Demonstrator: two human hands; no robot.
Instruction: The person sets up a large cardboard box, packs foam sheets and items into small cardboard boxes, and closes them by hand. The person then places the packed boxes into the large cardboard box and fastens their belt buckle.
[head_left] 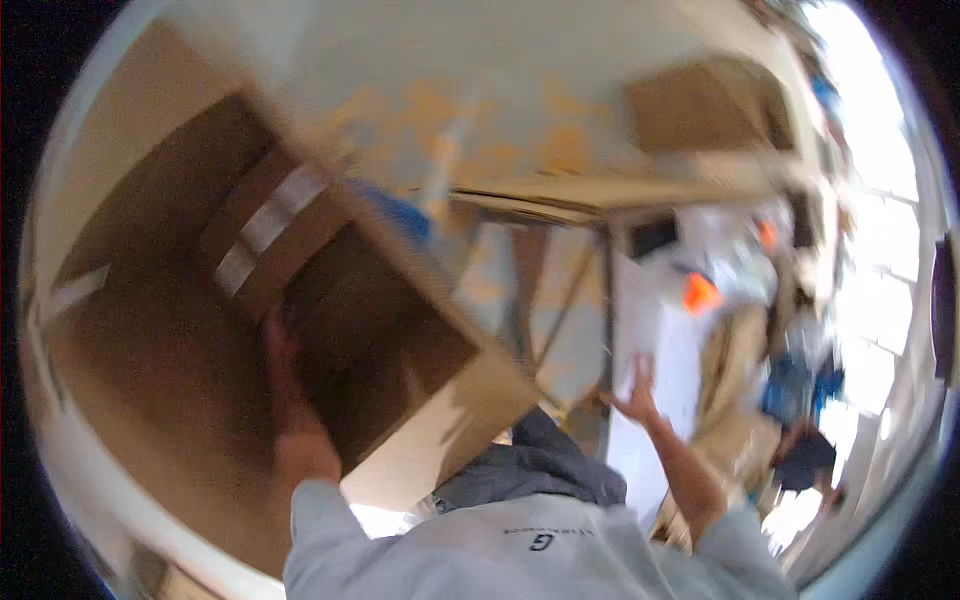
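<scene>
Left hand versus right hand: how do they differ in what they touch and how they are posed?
The left hand reaches up inside a large open brown cardboard box, pressed against its inner wall; the right hand lies apart from the box, fingers spread against a white sheet or panel. The left hand is shadowed and blurred by the box; the right hand is brightly lit. Both come out of light grey sleeves.

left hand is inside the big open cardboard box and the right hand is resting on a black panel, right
Not quite. The head view shows the right hand spread against a white panel, not a black one. The left hand is indeed inside the big open cardboard box.
</scene>
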